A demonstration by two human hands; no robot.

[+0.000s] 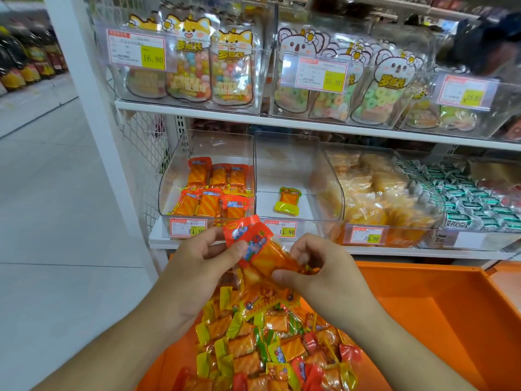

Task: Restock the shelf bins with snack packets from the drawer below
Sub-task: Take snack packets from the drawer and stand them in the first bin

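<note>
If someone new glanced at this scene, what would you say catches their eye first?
Probably the two hands at centre: the left hand and right hand together grip a bunch of red-topped snack packets above the orange drawer, which holds a heap of mixed packets. Just behind, the middle clear bin holds only one yellow-green packet.

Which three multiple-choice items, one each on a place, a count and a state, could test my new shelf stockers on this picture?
1. Where does the lone yellow-ended snack packet lie?
A. middle clear plastic bin
B. top shelf
C. floor

2. How many packets lie in that middle clear plastic bin?
A. one
B. four
C. none

3. What are the hands doing?
A. both resting open
B. both gripping red-topped orange packets
C. only the right gripping

Key: 1 A, it lies on that bin's floor. 2 A, nothing else is inside. 3 B, the left hand and right hand both curl their fingers round the bunch above the orange drawer.
</note>
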